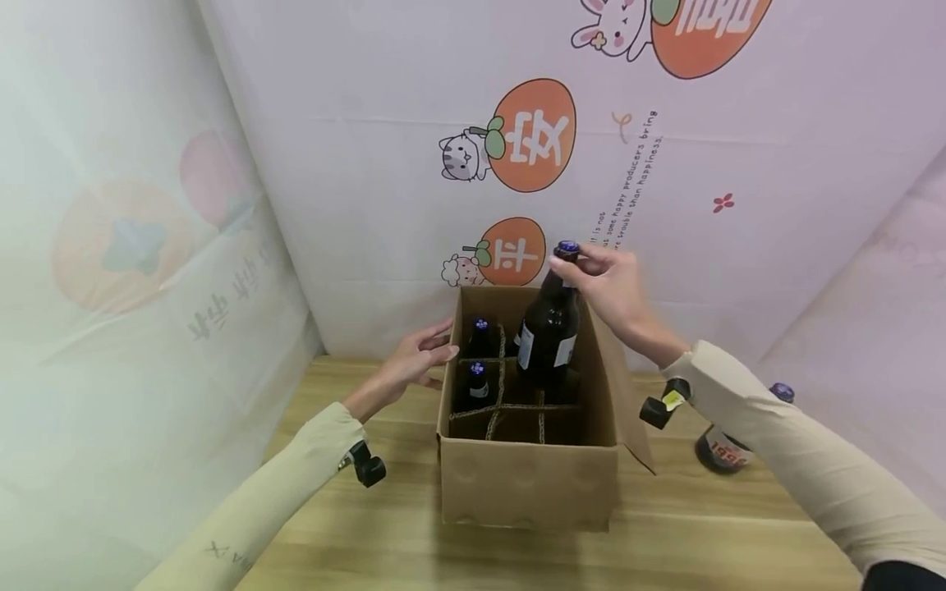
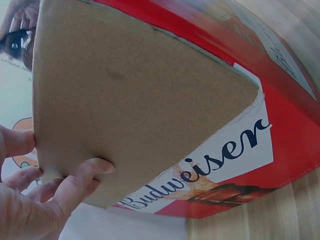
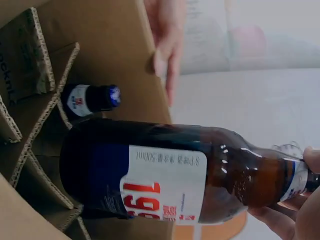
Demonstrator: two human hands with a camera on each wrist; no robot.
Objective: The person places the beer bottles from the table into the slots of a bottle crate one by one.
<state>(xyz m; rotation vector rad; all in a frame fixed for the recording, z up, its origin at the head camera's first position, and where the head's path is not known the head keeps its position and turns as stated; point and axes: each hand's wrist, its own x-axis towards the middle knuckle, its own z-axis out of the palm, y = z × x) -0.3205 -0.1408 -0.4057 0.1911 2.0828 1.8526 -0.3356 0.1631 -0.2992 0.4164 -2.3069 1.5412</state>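
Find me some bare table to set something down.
Bare table shows between the left sleeve and the box, and along the box's near side. It's tighter to the right, where a bottle stands partly behind the right sleeve, and in the box, where the right hand holds another bottle.

White cartoon-printed backdrop (image 1: 369, 205) — pale wood-grain tabletop (image 1: 369, 533)
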